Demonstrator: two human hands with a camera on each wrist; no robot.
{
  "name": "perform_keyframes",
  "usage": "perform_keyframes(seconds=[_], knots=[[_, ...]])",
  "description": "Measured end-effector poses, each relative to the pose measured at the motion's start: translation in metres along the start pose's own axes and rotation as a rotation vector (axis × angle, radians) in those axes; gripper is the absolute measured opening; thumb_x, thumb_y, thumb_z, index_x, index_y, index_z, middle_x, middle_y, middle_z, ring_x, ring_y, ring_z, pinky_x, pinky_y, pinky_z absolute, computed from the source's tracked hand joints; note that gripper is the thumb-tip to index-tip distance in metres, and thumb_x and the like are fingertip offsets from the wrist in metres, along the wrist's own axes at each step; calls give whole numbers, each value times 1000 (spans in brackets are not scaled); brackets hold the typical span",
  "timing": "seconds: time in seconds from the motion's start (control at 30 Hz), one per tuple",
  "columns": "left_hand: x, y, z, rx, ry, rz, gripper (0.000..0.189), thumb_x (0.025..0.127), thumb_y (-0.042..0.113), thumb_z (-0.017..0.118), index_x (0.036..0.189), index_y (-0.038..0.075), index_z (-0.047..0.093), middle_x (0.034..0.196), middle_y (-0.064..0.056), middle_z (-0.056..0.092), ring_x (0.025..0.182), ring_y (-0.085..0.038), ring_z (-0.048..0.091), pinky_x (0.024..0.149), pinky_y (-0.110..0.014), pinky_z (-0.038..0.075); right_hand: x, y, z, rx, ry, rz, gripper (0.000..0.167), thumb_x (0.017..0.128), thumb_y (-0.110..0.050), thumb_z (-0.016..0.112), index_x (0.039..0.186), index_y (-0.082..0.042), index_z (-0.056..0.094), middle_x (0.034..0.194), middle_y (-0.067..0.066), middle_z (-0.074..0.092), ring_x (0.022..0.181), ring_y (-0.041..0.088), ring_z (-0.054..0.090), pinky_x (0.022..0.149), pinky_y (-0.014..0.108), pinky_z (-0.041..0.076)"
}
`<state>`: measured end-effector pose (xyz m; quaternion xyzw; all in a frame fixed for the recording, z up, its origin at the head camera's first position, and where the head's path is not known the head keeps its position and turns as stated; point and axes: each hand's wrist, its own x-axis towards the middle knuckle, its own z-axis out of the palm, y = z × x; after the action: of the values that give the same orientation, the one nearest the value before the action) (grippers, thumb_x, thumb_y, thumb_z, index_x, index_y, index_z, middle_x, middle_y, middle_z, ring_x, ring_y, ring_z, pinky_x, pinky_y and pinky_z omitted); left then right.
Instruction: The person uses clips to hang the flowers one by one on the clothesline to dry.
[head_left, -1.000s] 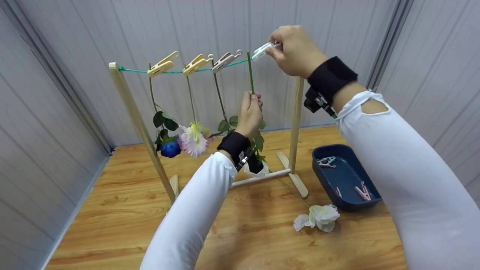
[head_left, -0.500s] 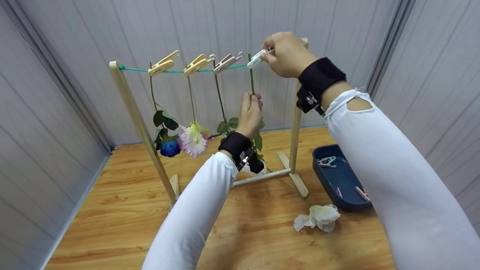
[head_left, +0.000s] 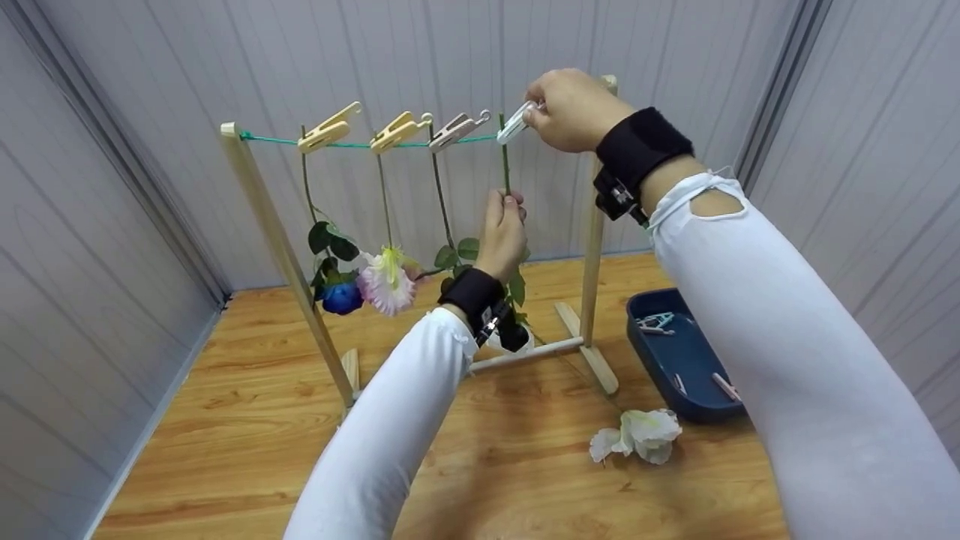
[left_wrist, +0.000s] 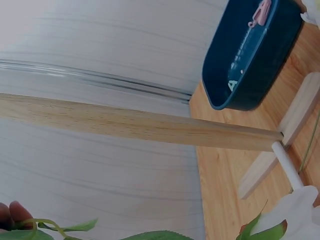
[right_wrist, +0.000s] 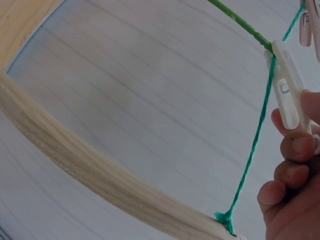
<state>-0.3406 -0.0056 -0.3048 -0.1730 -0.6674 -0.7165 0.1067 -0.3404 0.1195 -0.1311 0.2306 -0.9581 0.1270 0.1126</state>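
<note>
My left hand [head_left: 504, 234] pinches the green stem [head_left: 505, 166] of an upside-down white flower [left_wrist: 292, 217], whose bloom hangs low behind my wrist in the head view. With thumb and fingers my right hand [head_left: 576, 111] grips a white clothespin [head_left: 514, 124]. The clothespin's tip sits over the green cord [right_wrist: 260, 125] and the top of the stem, as the right wrist view also shows. Left along the cord, two yellow clothespins [head_left: 324, 137] and a greyish one [head_left: 456, 133] hold hanging stems. From them hang a blue rose [head_left: 342, 298] and a pink-white flower [head_left: 388, 283]; the third bloom is mostly hidden.
The cord spans a wooden frame [head_left: 591, 259] with two posts and a white lower bar [head_left: 529, 355]. A dark blue basin [head_left: 651, 358] with several clothespins stands at the right, partly behind my right sleeve. Another white flower [head_left: 645, 436] lies on the wooden tabletop [head_left: 540, 480].
My right hand has moved left and slightly down, bringing the white clothespin from beside the stem onto the stem and cord. My left hand has stayed nearly still, gripping the stem.
</note>
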Motion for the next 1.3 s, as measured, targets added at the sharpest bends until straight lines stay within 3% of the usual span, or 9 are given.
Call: perform_keyframes(seconds=[0.13, 0.37, 0.43, 0.5, 0.63, 0.8, 0.97, 1.1, 1.3], knots=[[-1, 0, 0, -16, 5, 7, 21, 120, 10, 22, 109, 8, 40, 88, -2, 32, 70, -13, 26, 69, -26, 25, 0, -1, -1, -8, -2, -1, 42, 115, -19, 48, 145, 7, 62, 144, 27, 65, 125, 40, 62, 107, 53, 48], [0, 2, -2, -40, 1, 15, 23, 120, 11, 21, 112, 4, 42, 89, -2, 35, 71, -12, 28, 68, -25, 29, -2, 0, -3, 31, 56, -18, 44, 113, -17, 50, 150, 6, 58, 148, 27, 61, 133, 42, 62, 112, 55, 49], [0, 4, -3, -34, 2, 19, 23, 120, 10, 22, 115, 2, 43, 91, -3, 38, 75, -14, 33, 72, -25, 32, -4, 2, -3, 54, 89, -30, 44, 113, -16, 51, 150, 6, 58, 137, 26, 65, 119, 37, 66, 102, 48, 54], [1, 7, -5, -21, 9, 15, 24, 120, 9, 23, 118, 1, 45, 95, -4, 43, 81, -16, 42, 78, -25, 38, -5, 5, -4, 82, 133, -49, 44, 111, -16, 54, 149, 5, 59, 114, 19, 68, 96, 28, 65, 89, 38, 52], [0, 13, -8, 49, 19, -7, 27, 120, 12, 27, 131, 0, 49, 113, -11, 57, 104, -25, 61, 96, -31, 50, -10, 12, -8, 107, 225, -82, 43, 108, -16, 60, 146, 4, 63, 82, 0, 47, 70, 13, 40, 71, 29, 34], [0, 21, -15, 168, 37, 17, 37, 118, 15, 39, 152, 0, 44, 145, -20, 58, 135, -32, 60, 113, -41, 49, -19, 26, -10, 125, 331, -88, 38, 106, -12, 61, 139, 6, 67, 86, 0, 44, 78, 14, 39, 76, 31, 33], [-1, 26, -21, 215, 75, 84, 51, 113, 10, 49, 161, -1, 37, 158, -23, 51, 148, -34, 53, 124, -38, 43, -29, 50, -9, 152, 447, -91, 34, 103, -11, 61, 130, 7, 71, 91, 2, 48, 82, 10, 39, 79, 28, 34], [-6, 30, -23, 239, 114, 166, 46, 110, 5, 53, 154, -5, 43, 151, -25, 55, 141, -35, 56, 120, -40, 47, -39, 73, -6, 183, 559, -82, 28, 105, -11, 60, 120, 8, 74, 91, -1, 53, 81, 3, 42, 78, 22, 35], [-19, 33, -30, 297, 83, 287, 24, 106, 2, 56, 129, -4, 55, 123, -21, 64, 112, -32, 65, 93, -33, 55, -58, 107, 6, 248, 612, -5, 23, 107, -11, 59, 109, 7, 73, 89, -4, 59, 77, -5, 45, 75, 17, 36]])
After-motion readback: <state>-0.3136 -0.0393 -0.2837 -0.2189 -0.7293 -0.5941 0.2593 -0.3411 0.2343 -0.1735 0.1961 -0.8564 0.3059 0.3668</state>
